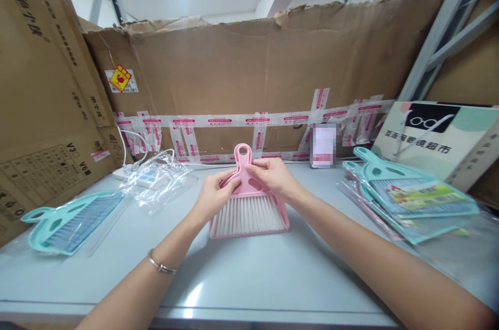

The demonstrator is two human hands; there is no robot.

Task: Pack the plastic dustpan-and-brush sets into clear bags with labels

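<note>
In the middle of the head view, a pink hand brush [249,215] with white bristles lies nested in a pink dustpan [287,221]. Its handle, with a hole at the top, points away from me. My left hand [219,190] grips the set on the left side, thumb on the front. From the right, my right hand [275,176] pinches it near the base of the handle. Fingers behind the set are hidden. The bristle end is low over the grey table, and I cannot tell whether it touches.
A bagged turquoise dustpan set [74,223] lies at left, near a crumpled clear bag [159,179] over a power strip [134,176]. Several bagged sets [421,195] are stacked at right before a printed box [436,137]. Cardboard [249,70] walls the back, with a phone [324,145] leaning there.
</note>
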